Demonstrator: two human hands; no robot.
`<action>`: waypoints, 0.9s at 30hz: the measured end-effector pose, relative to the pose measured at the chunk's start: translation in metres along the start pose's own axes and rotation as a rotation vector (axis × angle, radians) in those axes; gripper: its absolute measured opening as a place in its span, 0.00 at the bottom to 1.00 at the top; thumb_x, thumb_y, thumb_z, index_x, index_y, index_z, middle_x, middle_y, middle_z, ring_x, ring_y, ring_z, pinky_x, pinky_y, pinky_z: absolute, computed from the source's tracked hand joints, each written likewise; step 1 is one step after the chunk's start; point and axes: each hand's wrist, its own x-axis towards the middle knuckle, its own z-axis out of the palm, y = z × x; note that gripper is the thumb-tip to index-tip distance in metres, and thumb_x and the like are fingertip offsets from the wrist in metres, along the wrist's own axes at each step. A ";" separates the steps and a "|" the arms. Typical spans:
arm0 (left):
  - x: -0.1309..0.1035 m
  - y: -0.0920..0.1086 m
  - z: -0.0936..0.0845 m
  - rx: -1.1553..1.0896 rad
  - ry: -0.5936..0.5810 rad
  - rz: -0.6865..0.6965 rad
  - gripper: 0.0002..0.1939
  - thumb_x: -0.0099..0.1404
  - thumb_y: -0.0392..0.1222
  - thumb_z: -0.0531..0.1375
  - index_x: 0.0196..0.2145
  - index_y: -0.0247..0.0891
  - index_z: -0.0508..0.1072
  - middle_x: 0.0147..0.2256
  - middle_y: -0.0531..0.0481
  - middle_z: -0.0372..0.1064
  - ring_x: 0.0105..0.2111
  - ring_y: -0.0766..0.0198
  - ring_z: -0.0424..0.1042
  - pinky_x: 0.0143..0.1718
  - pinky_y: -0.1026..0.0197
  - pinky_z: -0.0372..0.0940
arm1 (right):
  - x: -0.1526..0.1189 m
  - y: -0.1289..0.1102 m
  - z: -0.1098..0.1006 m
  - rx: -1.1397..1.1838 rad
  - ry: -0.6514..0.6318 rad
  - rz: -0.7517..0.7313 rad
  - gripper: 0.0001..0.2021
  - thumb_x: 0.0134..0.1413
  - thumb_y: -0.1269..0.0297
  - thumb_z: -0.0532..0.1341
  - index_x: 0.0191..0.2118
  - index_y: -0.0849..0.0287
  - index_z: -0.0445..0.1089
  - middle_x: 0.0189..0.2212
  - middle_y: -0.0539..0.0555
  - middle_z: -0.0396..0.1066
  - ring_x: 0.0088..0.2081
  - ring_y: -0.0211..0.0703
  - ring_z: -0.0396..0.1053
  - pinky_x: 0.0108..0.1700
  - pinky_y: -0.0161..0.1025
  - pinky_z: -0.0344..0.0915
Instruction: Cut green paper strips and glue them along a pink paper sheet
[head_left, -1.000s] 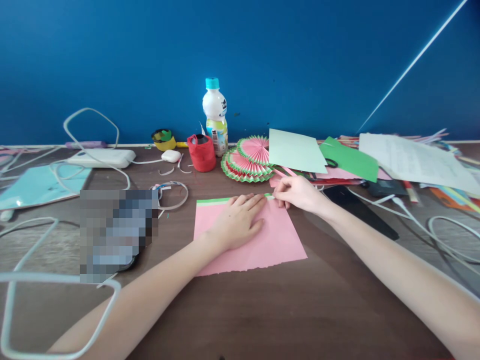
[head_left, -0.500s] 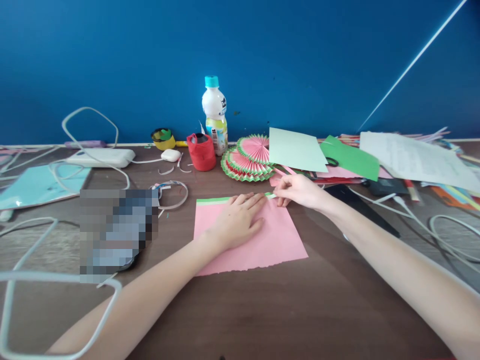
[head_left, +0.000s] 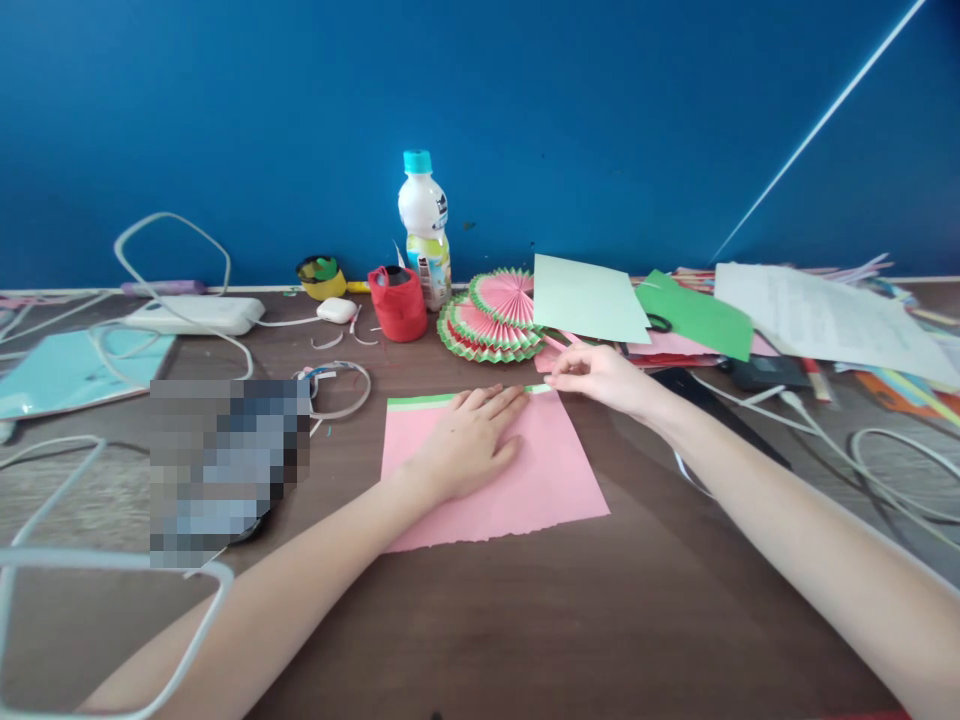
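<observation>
A sheet of pink paper [head_left: 551,470] lies on the brown table, its lower edge torn and uneven. Green and white strips [head_left: 421,402] run along its far edge. My left hand [head_left: 474,440] rests flat on the sheet, fingers stretched over the strips, hiding their middle part. At the far right corner, my right hand [head_left: 589,375] has thumb and fingers pinched at the end of the white strip; the fingertips partly cover it. Behind the sheet sit round folded paper fans [head_left: 499,320] in pink, green and red.
A drink bottle [head_left: 426,240] and a red tape roll [head_left: 397,305] stand at the back. Light green paper [head_left: 591,298] and green paper [head_left: 697,315] lie at the right. White cables [head_left: 172,655] loop at the left, beside a blue folder [head_left: 60,375].
My right hand has lifted slightly at the corner, its fingers drawn away from the tabletop. My left hand stays flat on the pink paper. The whole view has shifted a little.
</observation>
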 end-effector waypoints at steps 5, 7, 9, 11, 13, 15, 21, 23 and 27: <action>0.001 0.000 0.000 0.009 -0.016 -0.012 0.27 0.67 0.46 0.44 0.61 0.35 0.54 0.62 0.49 0.51 0.59 0.55 0.52 0.57 0.51 0.50 | 0.008 0.010 0.008 -0.085 0.029 -0.073 0.06 0.40 0.65 0.64 0.19 0.59 0.70 0.28 0.54 0.67 0.45 0.51 0.65 0.51 0.51 0.56; 0.001 0.000 0.001 0.012 -0.013 -0.012 0.27 0.67 0.46 0.43 0.61 0.35 0.54 0.62 0.49 0.51 0.59 0.55 0.52 0.57 0.51 0.50 | 0.009 0.012 0.008 -0.092 0.018 -0.070 0.06 0.40 0.65 0.64 0.19 0.59 0.70 0.28 0.53 0.67 0.42 0.50 0.66 0.50 0.51 0.57; 0.002 0.000 0.002 0.012 -0.008 -0.010 0.27 0.67 0.46 0.43 0.61 0.36 0.54 0.62 0.49 0.51 0.59 0.55 0.52 0.57 0.51 0.50 | 0.009 0.013 0.008 -0.108 0.011 -0.075 0.07 0.40 0.65 0.64 0.19 0.59 0.69 0.28 0.53 0.66 0.41 0.50 0.66 0.50 0.52 0.57; 0.002 0.000 0.002 0.012 -0.005 -0.008 0.27 0.67 0.46 0.43 0.61 0.36 0.54 0.62 0.49 0.51 0.59 0.55 0.52 0.57 0.51 0.50 | 0.010 0.012 0.008 -0.126 0.011 -0.090 0.07 0.41 0.65 0.64 0.18 0.59 0.69 0.27 0.53 0.66 0.40 0.49 0.66 0.50 0.53 0.57; 0.002 0.000 0.002 0.014 -0.007 -0.008 0.27 0.67 0.46 0.43 0.61 0.36 0.54 0.62 0.49 0.51 0.59 0.55 0.52 0.57 0.51 0.49 | 0.010 0.012 0.008 -0.141 0.009 -0.101 0.07 0.41 0.65 0.64 0.19 0.59 0.69 0.27 0.52 0.67 0.39 0.48 0.66 0.50 0.53 0.57; 0.002 0.000 0.002 0.014 -0.007 -0.008 0.27 0.67 0.46 0.43 0.61 0.36 0.54 0.62 0.49 0.51 0.59 0.55 0.52 0.57 0.51 0.50 | 0.009 0.012 0.008 -0.151 0.007 -0.106 0.07 0.41 0.65 0.64 0.19 0.59 0.69 0.27 0.53 0.67 0.39 0.48 0.67 0.50 0.53 0.57; 0.002 -0.001 0.003 0.013 0.006 0.002 0.27 0.67 0.46 0.43 0.61 0.35 0.54 0.62 0.48 0.51 0.59 0.55 0.52 0.57 0.51 0.50 | 0.009 0.012 0.009 -0.170 0.006 -0.091 0.07 0.42 0.66 0.64 0.19 0.59 0.69 0.28 0.53 0.68 0.39 0.48 0.67 0.48 0.51 0.59; 0.001 -0.001 0.004 0.013 0.012 0.003 0.27 0.67 0.46 0.43 0.61 0.36 0.53 0.62 0.49 0.51 0.59 0.55 0.52 0.57 0.51 0.50 | 0.009 0.012 0.010 -0.178 0.006 -0.083 0.07 0.42 0.66 0.64 0.19 0.58 0.69 0.28 0.53 0.68 0.38 0.48 0.67 0.47 0.50 0.60; 0.001 0.000 0.003 0.016 0.007 -0.002 0.26 0.67 0.46 0.43 0.61 0.36 0.54 0.62 0.48 0.51 0.59 0.55 0.52 0.57 0.52 0.49 | 0.009 0.012 0.011 -0.195 0.017 -0.061 0.06 0.42 0.66 0.64 0.20 0.59 0.70 0.30 0.55 0.68 0.38 0.48 0.67 0.42 0.46 0.62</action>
